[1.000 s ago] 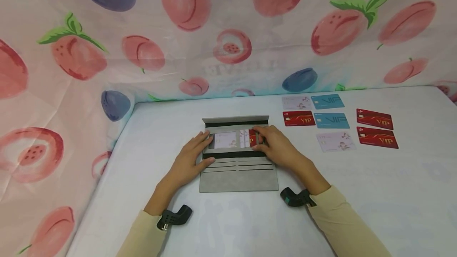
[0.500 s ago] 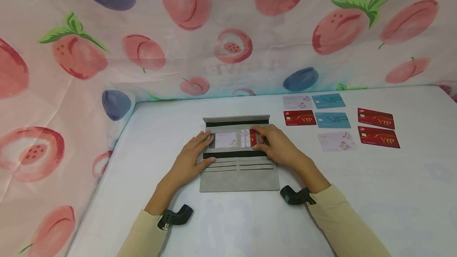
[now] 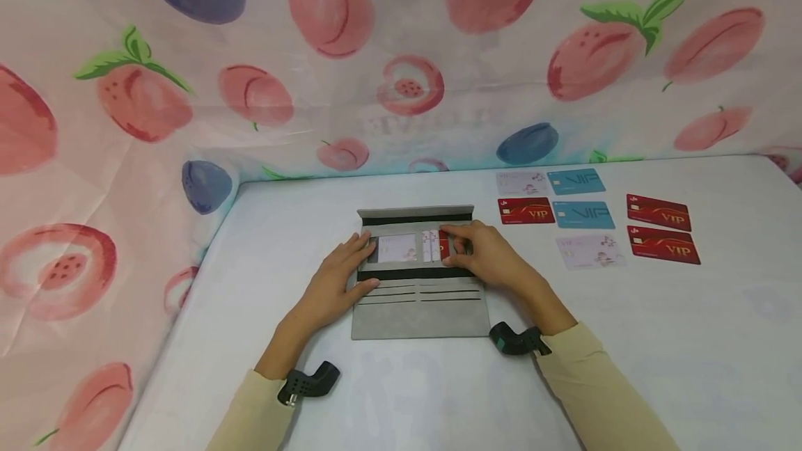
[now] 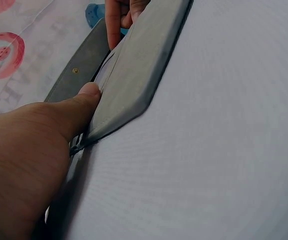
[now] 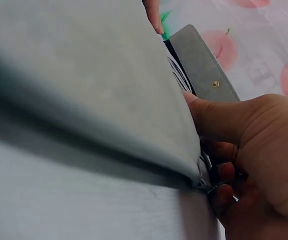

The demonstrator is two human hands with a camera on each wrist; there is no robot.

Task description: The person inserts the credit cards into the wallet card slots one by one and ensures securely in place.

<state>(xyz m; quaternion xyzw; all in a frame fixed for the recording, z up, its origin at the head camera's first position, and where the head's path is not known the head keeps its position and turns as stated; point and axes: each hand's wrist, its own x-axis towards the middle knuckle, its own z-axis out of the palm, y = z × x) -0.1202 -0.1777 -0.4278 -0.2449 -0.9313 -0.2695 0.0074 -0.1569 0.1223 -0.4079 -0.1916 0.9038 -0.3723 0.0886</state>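
Note:
A grey wallet (image 3: pixel 420 326) lies unfolded on the white table, its slots showing. My left hand (image 3: pixel 335 284) rests along the wallet's left edge with fingers extended and the thumb on its surface; in the left wrist view that thumb (image 4: pixel 81 102) touches the edge. At the right side, my right hand (image 3: pixel 491 254) pinches a red card (image 3: pixel 444 246) between thumb and index finger, the card partly in a slot. Its other fingers curl at the wallet's edge in the right wrist view. Pale floral cards (image 3: pixel 396 248) sit in the slots to the left.
Right of the wallet, several loose cards lie flat: blue VIP cards (image 3: pixel 584 215), red VIP cards (image 3: pixel 664 245) and pale floral cards (image 3: pixel 589 252). A fruit-patterned cloth (image 3: pixel 410 85) hangs behind the table. A black wrist camera (image 3: pixel 516 338) is strapped on each wrist.
The head view has shifted slightly. Both hands keep almost the same place on the wallet, and the red card shows no clear movement.

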